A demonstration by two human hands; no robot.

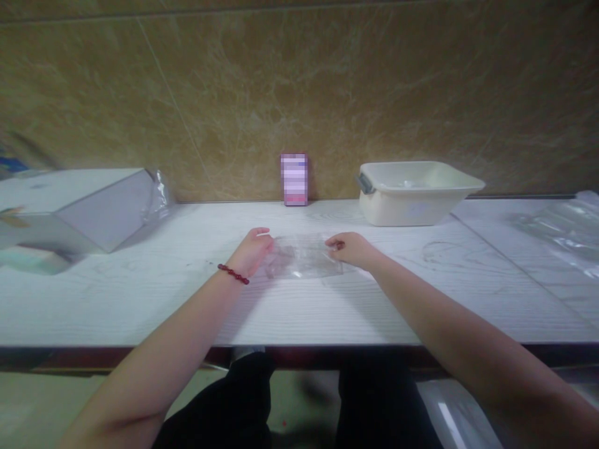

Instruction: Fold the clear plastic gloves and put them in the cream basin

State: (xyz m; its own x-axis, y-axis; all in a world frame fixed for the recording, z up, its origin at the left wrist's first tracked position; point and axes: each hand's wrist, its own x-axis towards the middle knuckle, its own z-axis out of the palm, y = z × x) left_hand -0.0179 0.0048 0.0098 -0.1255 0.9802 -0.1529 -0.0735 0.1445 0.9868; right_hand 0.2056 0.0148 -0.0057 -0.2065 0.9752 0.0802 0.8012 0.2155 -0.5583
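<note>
A clear plastic bag (pixel 304 257) lies flat at the middle of the pale wood-grain table (pixel 290 312). My left hand (pixel 255 251), with a dark red bead bracelet (pixel 233 274) at the wrist, grips the bag's left edge between thumb and fingers. On the opposite side, my right hand (pixel 352 249) has its fingers closed on the upper right edge of the bag. Whether anything lies inside the bag is too blurred to tell.
A cream plastic bin (pixel 407 209) with a grey handle stands at the back right. Against the marbled wall leans a phone (pixel 294 179). To the left sits a white box (pixel 70 202) beside crumpled clear plastic (pixel 159 199). More clear plastic (pixel 568 227) lies far right.
</note>
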